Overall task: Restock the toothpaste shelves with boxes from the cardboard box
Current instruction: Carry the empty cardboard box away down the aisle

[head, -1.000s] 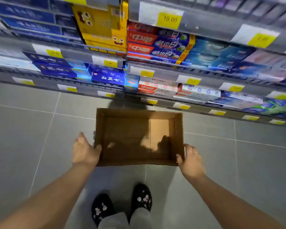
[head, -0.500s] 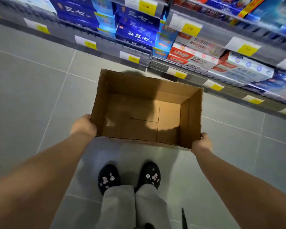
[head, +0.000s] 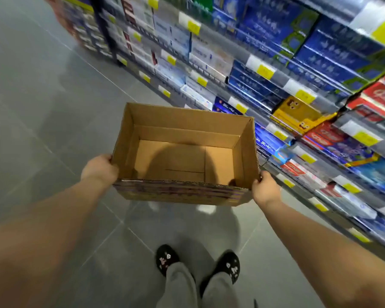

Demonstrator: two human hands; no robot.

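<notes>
Both hands are on the cardboard box (head: 182, 194), held up off the grey floor tiles (head: 53, 112) in front of the body, open top facing the camera. Inside shows only bare bottom flaps and a shadow, no toothpaste cartons. Left hand (head: 99, 170) wraps the near left corner, fingers curled round the outside of the side wall. Right hand (head: 266, 190) clamps the near right corner, thumb up at the rim, other fingers hidden behind the wall. So the box sits between the two hands, spanning the gap, near wall above the person's black shoes (head: 167, 258), far wall pointing down the aisle. Toothpaste shelves (head: 222, 41) run along the right, near the box's right wall, stacked with blue cartons (head: 320, 54) and red cartons (head: 373, 101), yellow price tags (head: 265, 71) on the rails. The shelves are blurred, so brand text is unreadable. Step in hand reads as carrying the empty box, and restocking looks done or nearly so, judging by the bare bottom. To do it well: hold it level with even squeeze from both sides, grip low at the corners since thin open walls flex, steer the right corner clear of the rails so no cartons get knocked, and watch footing as the box hides part of the floor
</notes>
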